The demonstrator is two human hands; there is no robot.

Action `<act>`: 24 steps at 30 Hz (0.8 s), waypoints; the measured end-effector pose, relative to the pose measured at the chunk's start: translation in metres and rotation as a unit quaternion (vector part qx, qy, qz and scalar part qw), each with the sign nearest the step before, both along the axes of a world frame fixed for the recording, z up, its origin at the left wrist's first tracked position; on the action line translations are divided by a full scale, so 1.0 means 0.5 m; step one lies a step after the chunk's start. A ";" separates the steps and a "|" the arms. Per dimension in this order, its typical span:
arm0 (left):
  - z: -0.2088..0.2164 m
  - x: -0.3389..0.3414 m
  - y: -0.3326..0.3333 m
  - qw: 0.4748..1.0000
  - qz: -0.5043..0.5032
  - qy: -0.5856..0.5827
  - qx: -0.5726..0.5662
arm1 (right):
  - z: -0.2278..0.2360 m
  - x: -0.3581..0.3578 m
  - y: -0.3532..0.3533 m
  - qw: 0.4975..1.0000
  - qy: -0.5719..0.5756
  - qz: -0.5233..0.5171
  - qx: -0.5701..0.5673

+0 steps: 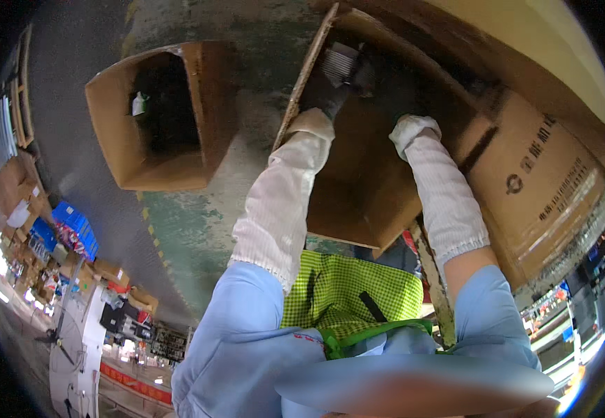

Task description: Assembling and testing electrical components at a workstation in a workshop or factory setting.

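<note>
I lean over an open brown cardboard box (372, 188). Both forearms wear white sleeve covers and reach down into it. My left hand (325, 99), in a dark glove, grips the lower end of a silvery finned metal part (341, 64) near the box's far left corner. My right hand (394, 97), also dark-gloved, sits deeper in the shadowed middle of the box beside a dark object (368, 73). Its fingers are lost in the dark.
A second open cardboard box (118, 132) lies on the floor to the left with a small white bottle (139, 104) inside. A large closed carton (546, 181) stands at the right. A green checked apron (344, 292) hangs in front of me. The floor (191, 230) is worn green.
</note>
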State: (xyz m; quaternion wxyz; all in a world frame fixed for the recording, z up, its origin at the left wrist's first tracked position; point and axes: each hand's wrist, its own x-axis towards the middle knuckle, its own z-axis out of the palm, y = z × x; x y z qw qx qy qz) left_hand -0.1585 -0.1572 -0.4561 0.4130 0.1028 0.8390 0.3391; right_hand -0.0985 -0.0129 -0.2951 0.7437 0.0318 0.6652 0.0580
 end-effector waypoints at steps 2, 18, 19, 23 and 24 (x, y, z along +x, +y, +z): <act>-0.002 0.020 0.027 0.991 -0.030 0.131 -0.019 | -0.071 0.036 0.011 0.999 0.002 0.023 -0.026; -0.186 0.170 -0.052 0.973 0.018 0.229 -0.029 | -0.138 0.102 -0.024 0.994 0.018 0.027 -0.104; -0.167 0.214 -0.069 0.978 0.023 0.207 -0.016 | -0.142 0.138 -0.007 0.993 0.055 0.027 -0.098; -0.136 0.203 -0.124 0.980 0.010 0.200 -0.009 | -0.100 0.115 -0.042 0.996 0.053 -0.021 -0.067; -0.136 0.189 -0.115 0.976 -0.012 0.216 -0.020 | -0.064 0.100 -0.061 0.994 0.037 -0.037 -0.093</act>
